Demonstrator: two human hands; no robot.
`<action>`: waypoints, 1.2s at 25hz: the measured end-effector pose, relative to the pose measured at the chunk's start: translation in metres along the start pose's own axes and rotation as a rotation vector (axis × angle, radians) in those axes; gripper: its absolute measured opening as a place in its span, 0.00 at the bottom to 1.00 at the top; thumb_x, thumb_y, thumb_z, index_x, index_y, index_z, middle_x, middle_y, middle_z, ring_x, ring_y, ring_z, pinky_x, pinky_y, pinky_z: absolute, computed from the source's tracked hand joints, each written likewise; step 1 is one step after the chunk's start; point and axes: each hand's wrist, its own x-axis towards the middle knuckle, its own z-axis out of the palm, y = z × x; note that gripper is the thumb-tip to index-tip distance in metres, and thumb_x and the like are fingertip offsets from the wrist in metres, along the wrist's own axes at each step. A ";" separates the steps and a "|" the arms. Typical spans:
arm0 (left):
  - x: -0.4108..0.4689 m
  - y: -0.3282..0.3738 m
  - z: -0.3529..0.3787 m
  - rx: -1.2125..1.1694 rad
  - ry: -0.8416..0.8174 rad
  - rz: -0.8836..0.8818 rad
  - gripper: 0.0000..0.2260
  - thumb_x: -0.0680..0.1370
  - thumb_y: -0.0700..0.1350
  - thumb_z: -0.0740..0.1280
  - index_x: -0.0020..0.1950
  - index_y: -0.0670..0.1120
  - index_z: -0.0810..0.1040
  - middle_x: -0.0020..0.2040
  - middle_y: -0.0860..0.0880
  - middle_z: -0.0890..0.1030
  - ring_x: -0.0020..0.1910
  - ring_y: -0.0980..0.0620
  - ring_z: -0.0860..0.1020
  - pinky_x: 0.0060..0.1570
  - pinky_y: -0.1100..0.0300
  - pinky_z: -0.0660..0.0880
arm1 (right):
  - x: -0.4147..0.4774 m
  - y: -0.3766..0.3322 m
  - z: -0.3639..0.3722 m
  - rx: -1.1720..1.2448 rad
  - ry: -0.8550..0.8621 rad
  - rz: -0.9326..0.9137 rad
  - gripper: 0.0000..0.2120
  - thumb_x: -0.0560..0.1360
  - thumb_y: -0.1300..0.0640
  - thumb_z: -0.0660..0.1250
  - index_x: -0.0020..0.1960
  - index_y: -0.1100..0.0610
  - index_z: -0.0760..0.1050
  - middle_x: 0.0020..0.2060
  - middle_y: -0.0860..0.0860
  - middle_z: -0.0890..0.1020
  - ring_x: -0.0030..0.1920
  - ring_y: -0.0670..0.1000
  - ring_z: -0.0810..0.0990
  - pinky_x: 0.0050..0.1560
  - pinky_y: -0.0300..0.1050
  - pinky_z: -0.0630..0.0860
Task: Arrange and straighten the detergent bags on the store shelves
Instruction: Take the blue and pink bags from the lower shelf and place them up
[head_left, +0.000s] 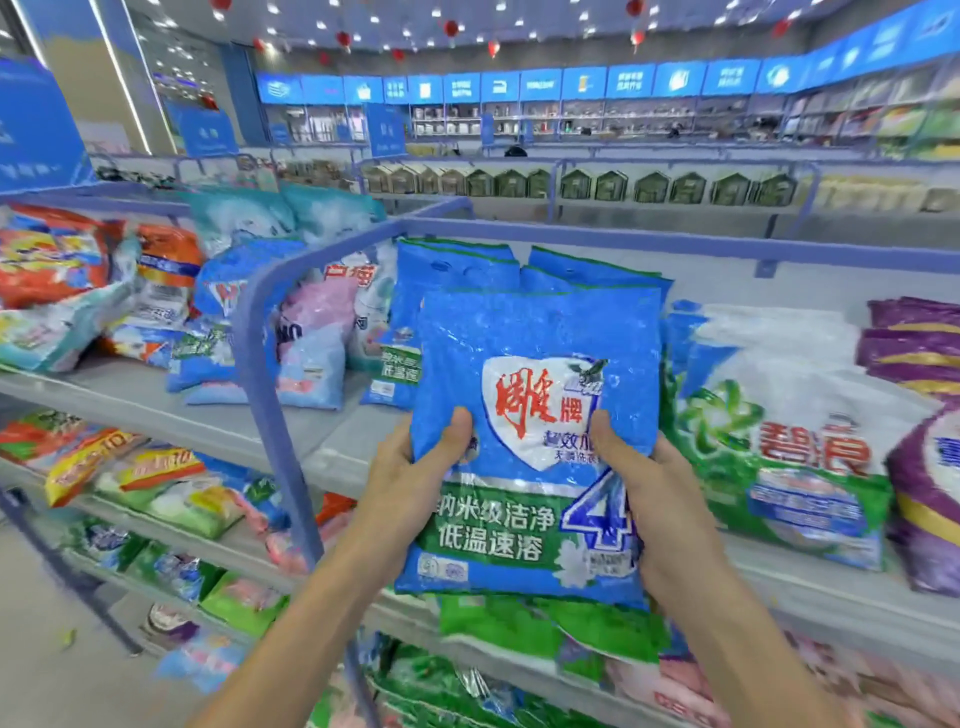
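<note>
A blue bag (535, 415) is held upright before the shelf (343, 441); its sides are gripped by the left hand (410, 483) and right hand (665, 504), thumbs in front, fingers wrapped behind; matching bags (452, 280) are stood just behind

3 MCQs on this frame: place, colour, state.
1. On the shelf, what sits just right of the held blue bag? A orange bag; B white-and-green bag; C pink bag.
2. Band colour across the blue bag's lower part? A red; B yellow; C green.
3. How is the blue bag held? A left hand and right hand both grip it; B one hand only; C lies untouched.
B: it borders the right hand. C: green band, white characters. A: a thumb on each side of its front.
</note>
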 end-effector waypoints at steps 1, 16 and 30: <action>0.022 0.008 -0.016 -0.002 0.002 0.018 0.14 0.70 0.64 0.76 0.46 0.56 0.86 0.44 0.52 0.87 0.44 0.51 0.85 0.48 0.50 0.81 | 0.013 0.001 0.022 -0.008 0.017 -0.024 0.16 0.68 0.43 0.76 0.52 0.49 0.87 0.53 0.50 0.89 0.55 0.57 0.87 0.65 0.64 0.77; 0.186 -0.029 -0.111 0.353 -0.113 -0.083 0.46 0.53 0.49 0.86 0.68 0.47 0.73 0.63 0.48 0.83 0.60 0.48 0.82 0.62 0.45 0.79 | 0.130 0.075 0.133 -0.741 -0.139 -0.082 0.59 0.67 0.53 0.84 0.84 0.51 0.47 0.79 0.48 0.61 0.78 0.47 0.62 0.75 0.39 0.59; 0.186 -0.044 -0.108 0.838 -0.100 0.124 0.62 0.60 0.46 0.86 0.82 0.45 0.47 0.72 0.42 0.67 0.71 0.41 0.65 0.70 0.44 0.68 | 0.142 0.104 0.142 -1.155 -0.109 -0.126 0.57 0.73 0.52 0.79 0.84 0.44 0.40 0.83 0.54 0.45 0.83 0.55 0.48 0.74 0.58 0.65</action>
